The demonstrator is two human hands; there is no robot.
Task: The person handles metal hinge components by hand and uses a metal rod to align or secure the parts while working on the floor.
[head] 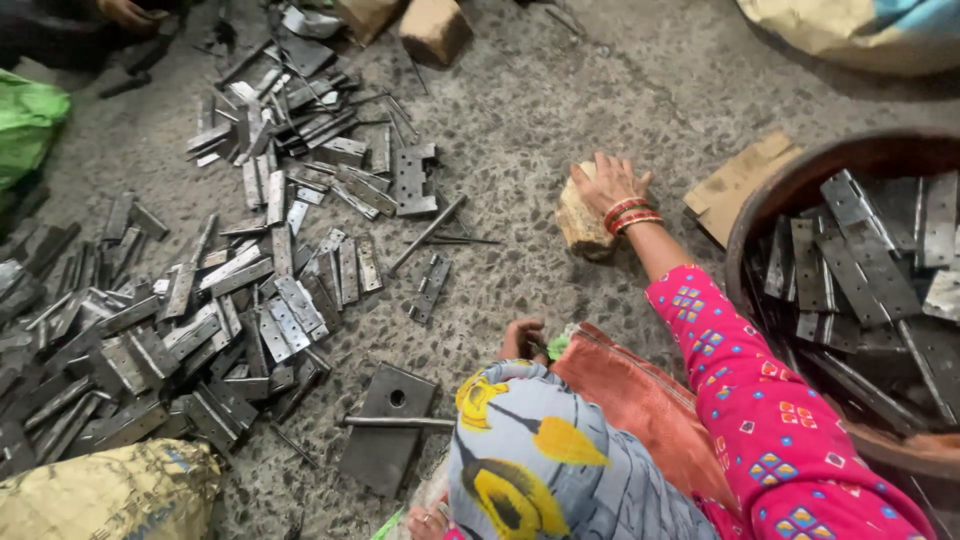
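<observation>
The concrete floor carries a wide scatter of loose metal hinges, sharp-edged and close to the seated person, so a cut or a slide underfoot seems likely; the round basin of hinge leaves sits hard against the right sleeve and could snag it; the right hand lies flat, fingers spread, on a wooden block, pressing and not clasping, so the block may shift; the left hand is barely visible and I cannot tell its grip.

rough wood block, dull metal hinges, speckled stone floor
</observation>
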